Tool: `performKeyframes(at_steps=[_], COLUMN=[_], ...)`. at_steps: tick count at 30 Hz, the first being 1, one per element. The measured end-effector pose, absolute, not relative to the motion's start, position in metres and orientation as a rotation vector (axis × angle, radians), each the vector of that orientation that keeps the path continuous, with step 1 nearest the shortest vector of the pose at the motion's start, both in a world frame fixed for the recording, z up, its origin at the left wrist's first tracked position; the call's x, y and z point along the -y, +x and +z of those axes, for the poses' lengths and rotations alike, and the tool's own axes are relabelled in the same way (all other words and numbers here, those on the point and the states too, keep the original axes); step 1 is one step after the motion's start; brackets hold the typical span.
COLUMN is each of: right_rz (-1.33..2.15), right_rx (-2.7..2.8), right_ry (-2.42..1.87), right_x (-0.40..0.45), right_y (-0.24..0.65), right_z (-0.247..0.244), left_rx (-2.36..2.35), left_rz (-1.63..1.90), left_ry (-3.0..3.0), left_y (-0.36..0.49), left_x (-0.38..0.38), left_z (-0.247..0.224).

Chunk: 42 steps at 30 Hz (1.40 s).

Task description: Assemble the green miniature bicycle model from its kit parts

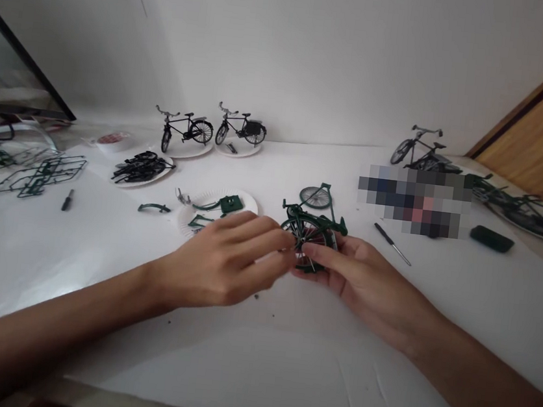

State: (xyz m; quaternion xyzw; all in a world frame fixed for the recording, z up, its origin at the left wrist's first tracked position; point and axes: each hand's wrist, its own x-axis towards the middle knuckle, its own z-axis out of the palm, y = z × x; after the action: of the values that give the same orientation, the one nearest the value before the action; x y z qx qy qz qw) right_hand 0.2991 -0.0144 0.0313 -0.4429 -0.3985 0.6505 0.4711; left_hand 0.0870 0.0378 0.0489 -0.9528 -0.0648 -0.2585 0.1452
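A green model bicycle [320,225], partly assembled, is held over the white table [254,358]. My right hand [355,265] grips its near wheel and fender from the right, thumb across the spokes. From the left, my left hand [238,258] reaches to the same wheel with its fingers bent together; whatever its fingertips pinch is too small and hidden to name. Another spoked wheel [315,197] shows just beyond the frame. Behind my left hand, a paper plate [252,202] bears green parts, and a curved green fender [154,207] lies left of it.
Two black model bicycles [184,129] stand on plates at the back. Black parts [142,168] and green sprues [39,174] are at left. A screwdriver [392,243], a green case [492,238], a blurred patch and more bicycles [417,148] are at right.
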Motion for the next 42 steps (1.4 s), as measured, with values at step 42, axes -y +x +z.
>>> performKeyframes(at_steps=[42], right_rz=[1.275], right_rx=[1.288], right_ry=[-1.698], right_x=[0.016], right_y=[0.302], right_z=[0.017], left_rx=[1.214], left_rz=[-0.383], left_ry=[-2.79], left_y=[-0.01], left_x=[-0.121], left_z=[0.041])
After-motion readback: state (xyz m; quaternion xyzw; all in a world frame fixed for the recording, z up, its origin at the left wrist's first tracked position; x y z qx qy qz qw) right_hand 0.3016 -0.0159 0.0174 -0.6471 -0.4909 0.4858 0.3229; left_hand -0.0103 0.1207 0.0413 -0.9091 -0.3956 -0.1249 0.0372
